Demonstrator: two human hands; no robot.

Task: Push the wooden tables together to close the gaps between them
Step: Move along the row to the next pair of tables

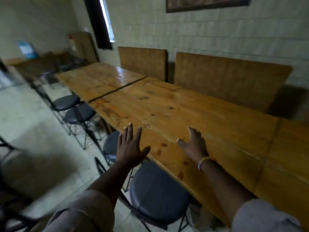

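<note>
Left hand (129, 149) spread open, held over near edge of middle counter (175, 114); right hand (194, 144) spread, laid flat on it; dark gap (117, 90) seen before far counter (95, 79), stool (158, 196) tucked below.

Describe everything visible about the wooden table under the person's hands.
The near table has a long, glossy top of orange-brown planks with dark knots and stains. It stands level, running beside wooden bench backs along the wall. A thin dark gap separates its far end from the next table. The left hand reaches over its near edge; the right hand lies spread over its top. Round dark stools sit tucked along its side.
</note>
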